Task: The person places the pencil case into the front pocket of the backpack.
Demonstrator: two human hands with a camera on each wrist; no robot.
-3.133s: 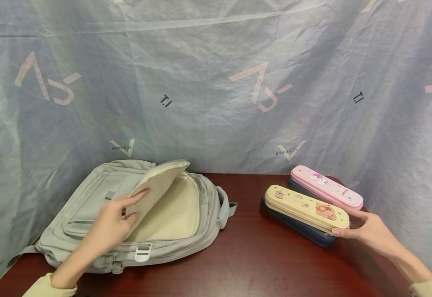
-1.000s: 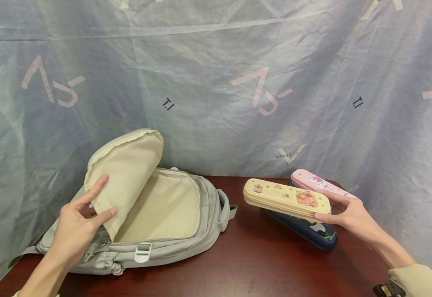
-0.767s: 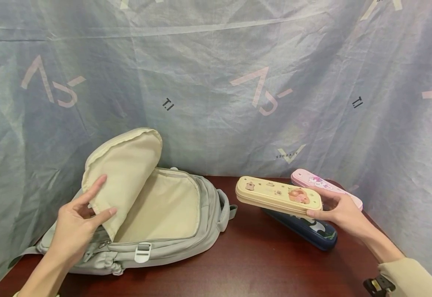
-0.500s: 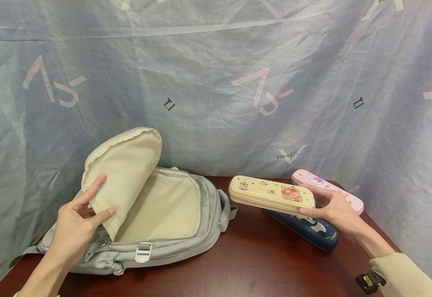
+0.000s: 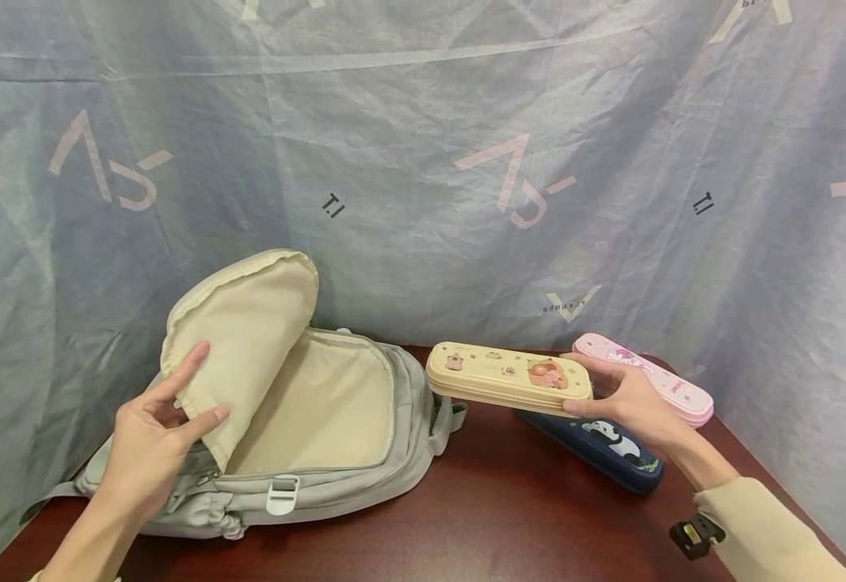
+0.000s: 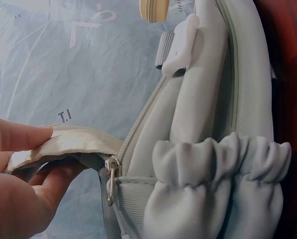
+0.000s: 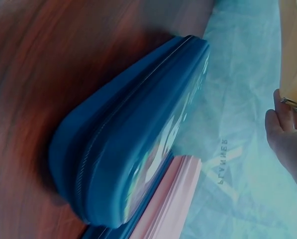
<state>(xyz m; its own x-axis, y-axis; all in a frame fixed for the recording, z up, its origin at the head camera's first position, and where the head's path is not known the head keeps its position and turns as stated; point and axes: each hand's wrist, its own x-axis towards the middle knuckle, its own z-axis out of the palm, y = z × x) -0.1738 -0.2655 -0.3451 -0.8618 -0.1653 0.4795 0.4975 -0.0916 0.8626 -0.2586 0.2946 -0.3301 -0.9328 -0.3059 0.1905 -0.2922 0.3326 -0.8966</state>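
Observation:
A grey backpack (image 5: 350,491) lies on the table at the left, its front flap (image 5: 248,323) folded up to show a cream lining. My left hand (image 5: 142,444) pinches the flap's edge between thumb and fingers; in the left wrist view a metal zipper pull (image 6: 111,181) hangs beside it. Over at the right, my right hand (image 5: 629,400) grips one end of a yellow pencil case (image 5: 498,376) with cartoon pictures. That case is held above the table, its far end close to the backpack's top handle.
Beneath the right hand lies a dark blue pencil case (image 5: 604,457) with a panda. Behind it a pink pencil case (image 5: 666,386) rests on another dark blue one (image 7: 163,177), mostly hidden. A printed grey cloth (image 5: 408,162) hangs behind the reddish-brown table (image 5: 495,517).
My right hand has lifted the yellow pencil case off the dark blue one and carried it left toward the backpack. Earlier, my left hand raised the flap further; lately it stays put.

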